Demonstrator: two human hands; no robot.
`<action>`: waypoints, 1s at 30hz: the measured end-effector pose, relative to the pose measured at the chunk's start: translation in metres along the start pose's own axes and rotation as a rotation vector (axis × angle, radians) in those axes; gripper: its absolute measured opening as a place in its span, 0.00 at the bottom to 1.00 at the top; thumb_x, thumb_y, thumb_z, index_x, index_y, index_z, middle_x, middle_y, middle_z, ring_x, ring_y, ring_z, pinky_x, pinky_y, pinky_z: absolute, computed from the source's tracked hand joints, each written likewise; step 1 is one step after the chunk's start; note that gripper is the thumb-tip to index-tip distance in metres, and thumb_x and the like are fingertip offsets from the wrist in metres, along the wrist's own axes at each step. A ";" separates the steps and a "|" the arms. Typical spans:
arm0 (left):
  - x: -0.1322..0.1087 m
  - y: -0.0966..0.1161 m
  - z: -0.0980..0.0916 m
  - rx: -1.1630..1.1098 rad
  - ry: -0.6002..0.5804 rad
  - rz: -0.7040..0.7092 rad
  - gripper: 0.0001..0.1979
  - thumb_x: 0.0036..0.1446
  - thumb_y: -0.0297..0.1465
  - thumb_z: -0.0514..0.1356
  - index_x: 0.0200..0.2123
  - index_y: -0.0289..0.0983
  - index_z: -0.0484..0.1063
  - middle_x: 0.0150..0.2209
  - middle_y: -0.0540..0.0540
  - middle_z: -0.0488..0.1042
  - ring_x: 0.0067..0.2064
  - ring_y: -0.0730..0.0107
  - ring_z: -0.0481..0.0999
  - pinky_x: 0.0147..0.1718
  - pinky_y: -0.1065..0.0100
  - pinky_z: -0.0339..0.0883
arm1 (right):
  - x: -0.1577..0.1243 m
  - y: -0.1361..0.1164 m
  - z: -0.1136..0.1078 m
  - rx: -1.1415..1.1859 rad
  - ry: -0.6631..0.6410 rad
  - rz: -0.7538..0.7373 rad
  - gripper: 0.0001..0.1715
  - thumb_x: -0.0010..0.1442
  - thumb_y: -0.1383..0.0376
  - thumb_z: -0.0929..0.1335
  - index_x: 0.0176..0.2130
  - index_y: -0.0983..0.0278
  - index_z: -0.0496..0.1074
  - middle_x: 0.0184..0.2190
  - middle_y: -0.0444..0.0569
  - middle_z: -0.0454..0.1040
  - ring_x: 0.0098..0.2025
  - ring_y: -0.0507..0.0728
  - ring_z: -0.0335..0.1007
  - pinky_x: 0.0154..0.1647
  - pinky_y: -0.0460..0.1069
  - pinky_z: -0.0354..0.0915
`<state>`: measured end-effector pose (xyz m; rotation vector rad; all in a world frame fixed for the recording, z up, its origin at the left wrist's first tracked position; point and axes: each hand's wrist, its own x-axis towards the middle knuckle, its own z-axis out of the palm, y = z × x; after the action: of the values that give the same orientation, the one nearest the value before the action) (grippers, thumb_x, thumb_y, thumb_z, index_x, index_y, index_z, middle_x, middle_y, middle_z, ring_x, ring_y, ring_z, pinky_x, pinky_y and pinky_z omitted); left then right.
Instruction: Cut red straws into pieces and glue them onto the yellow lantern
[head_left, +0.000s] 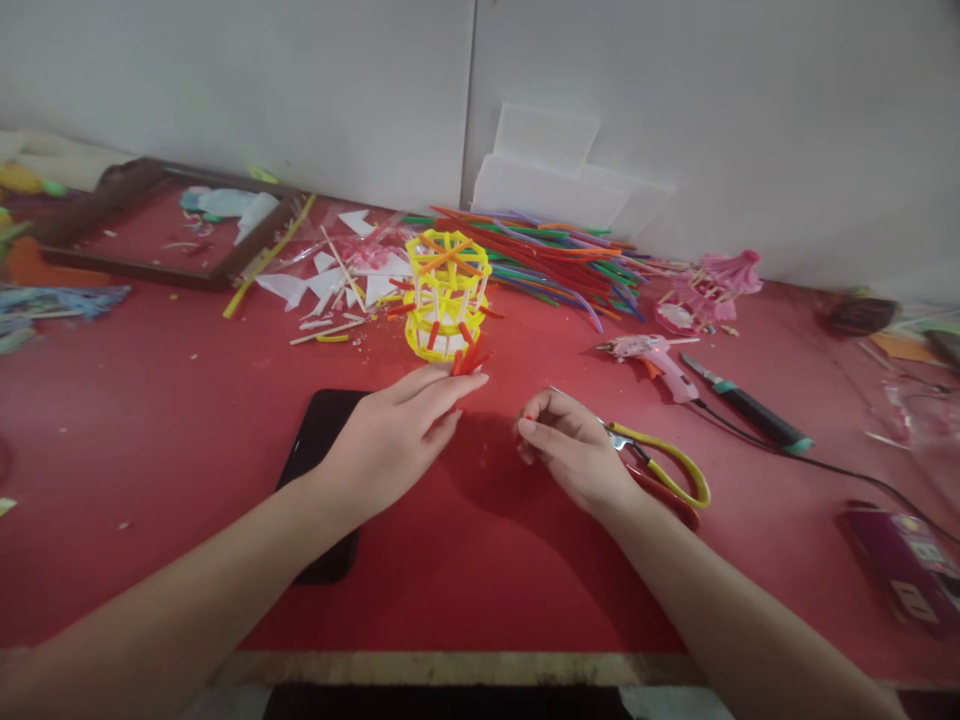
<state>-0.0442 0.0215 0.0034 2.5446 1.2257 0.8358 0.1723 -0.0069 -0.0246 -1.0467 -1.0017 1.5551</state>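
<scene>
A yellow two-tier frame [448,297] with pale uprights and red and orange pieces stands on the red table. My left hand [405,425] is just in front of its base, fingers extended, beside a small bunch of red pieces [470,358] at the fingertips. Whether those pieces are gripped is unclear. To the right, my right hand [566,440] has thumb and fingers pinched round a tiny red piece [529,420]. Scissors [675,465] with yellow and red handles lie partly hidden behind the right hand.
A black phone [322,430] lies under my left wrist. Colourful pipe cleaners [540,260] are piled behind the yellow frame. Rightward are a pink glue gun [656,362] with a cord, a cutter knife [757,410] and a pink model [712,290]. A dark wooden frame [135,270] lies back left.
</scene>
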 end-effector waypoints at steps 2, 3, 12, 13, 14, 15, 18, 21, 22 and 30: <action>-0.001 -0.002 0.002 0.100 -0.055 0.004 0.19 0.64 0.25 0.54 0.56 0.37 0.71 0.50 0.40 0.78 0.47 0.60 0.79 0.43 0.64 0.73 | 0.000 -0.001 0.001 0.049 0.009 0.017 0.15 0.53 0.60 0.76 0.30 0.62 0.68 0.24 0.40 0.71 0.23 0.48 0.65 0.24 0.44 0.63; -0.002 -0.002 0.003 0.130 -0.084 0.004 0.19 0.64 0.26 0.54 0.57 0.37 0.71 0.50 0.39 0.78 0.47 0.58 0.80 0.43 0.62 0.73 | 0.000 -0.002 0.002 0.065 0.009 0.030 0.15 0.53 0.60 0.76 0.30 0.62 0.67 0.24 0.40 0.72 0.22 0.47 0.65 0.22 0.43 0.62; 0.004 0.003 0.003 -0.241 -0.080 -0.203 0.15 0.64 0.33 0.57 0.51 0.37 0.76 0.47 0.41 0.81 0.48 0.57 0.78 0.49 0.56 0.72 | 0.001 0.005 0.003 -0.042 0.037 -0.007 0.17 0.51 0.58 0.76 0.39 0.62 0.74 0.25 0.39 0.73 0.24 0.50 0.73 0.28 0.48 0.73; 0.005 0.004 0.002 -0.353 -0.095 -0.282 0.15 0.64 0.33 0.55 0.49 0.38 0.77 0.46 0.43 0.82 0.46 0.59 0.79 0.47 0.59 0.73 | 0.001 0.005 0.003 -0.045 0.050 0.001 0.17 0.51 0.58 0.76 0.38 0.62 0.74 0.25 0.40 0.74 0.25 0.51 0.75 0.30 0.49 0.74; 0.006 0.005 0.001 -0.473 -0.124 -0.353 0.14 0.64 0.33 0.55 0.48 0.39 0.77 0.45 0.44 0.82 0.45 0.62 0.80 0.45 0.61 0.74 | 0.001 0.006 0.003 -0.044 0.062 0.008 0.16 0.51 0.57 0.76 0.37 0.63 0.75 0.25 0.41 0.75 0.27 0.52 0.76 0.32 0.50 0.75; 0.006 0.005 0.001 -0.588 -0.159 -0.412 0.14 0.63 0.33 0.56 0.48 0.40 0.78 0.44 0.45 0.83 0.43 0.63 0.81 0.43 0.63 0.75 | 0.001 0.006 0.003 -0.041 0.073 0.008 0.16 0.51 0.56 0.76 0.36 0.62 0.75 0.25 0.42 0.76 0.28 0.53 0.77 0.33 0.50 0.76; 0.006 0.006 0.003 -0.845 -0.224 -0.503 0.13 0.60 0.33 0.60 0.47 0.39 0.78 0.44 0.45 0.83 0.43 0.63 0.82 0.44 0.63 0.76 | 0.000 0.006 0.002 -0.051 0.093 -0.042 0.14 0.51 0.57 0.76 0.36 0.62 0.77 0.26 0.43 0.78 0.29 0.53 0.77 0.33 0.50 0.76; 0.003 0.008 0.007 -0.941 -0.254 -0.513 0.15 0.55 0.34 0.65 0.47 0.38 0.78 0.46 0.43 0.82 0.46 0.61 0.81 0.47 0.61 0.75 | -0.001 0.005 0.003 -0.090 0.101 -0.099 0.14 0.50 0.58 0.77 0.37 0.60 0.78 0.25 0.42 0.77 0.26 0.52 0.75 0.31 0.49 0.75; 0.002 0.009 0.008 -0.950 -0.265 -0.502 0.16 0.54 0.33 0.66 0.47 0.38 0.78 0.47 0.43 0.82 0.47 0.61 0.81 0.48 0.61 0.75 | -0.002 0.005 0.003 -0.103 0.104 -0.106 0.14 0.50 0.58 0.77 0.37 0.60 0.78 0.25 0.42 0.77 0.25 0.52 0.74 0.30 0.49 0.75; 0.000 0.019 0.012 -0.968 -0.314 -0.472 0.17 0.53 0.31 0.67 0.48 0.37 0.77 0.48 0.43 0.81 0.48 0.60 0.81 0.48 0.62 0.76 | -0.009 -0.002 0.016 -0.259 0.134 -0.239 0.05 0.55 0.59 0.74 0.32 0.58 0.80 0.29 0.43 0.73 0.23 0.48 0.68 0.25 0.48 0.69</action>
<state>-0.0256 0.0101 0.0012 1.4645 0.9234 0.6468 0.1593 -0.0166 -0.0165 -1.1445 -1.2088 1.1682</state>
